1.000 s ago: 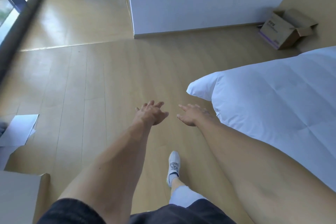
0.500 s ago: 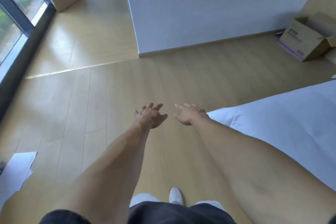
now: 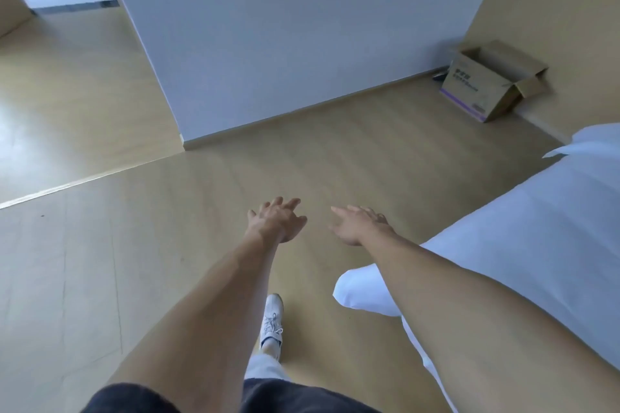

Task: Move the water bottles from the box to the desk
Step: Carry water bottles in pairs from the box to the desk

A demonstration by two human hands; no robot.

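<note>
An open cardboard box (image 3: pixel 483 87) with purple print sits on the wooden floor at the far right, against the wall corner. Its inside is not visible from here, and I see no water bottles and no desk. My left hand (image 3: pixel 276 221) and my right hand (image 3: pixel 360 225) are stretched out in front of me over the floor, side by side. Both have relaxed, spread fingers and hold nothing. The box lies well beyond and to the right of my right hand.
A bed with a white duvet (image 3: pixel 536 245) fills the right side, its corner just under my right forearm. A white wall panel (image 3: pixel 285 37) stands ahead. My white shoe (image 3: pixel 271 322) is on the floor. An opening leads away at the far left.
The view has swung right and forward as I walk: the box now sits closer and more central on the right, and the paper at the left edge has left view. Both hands stay empty.
</note>
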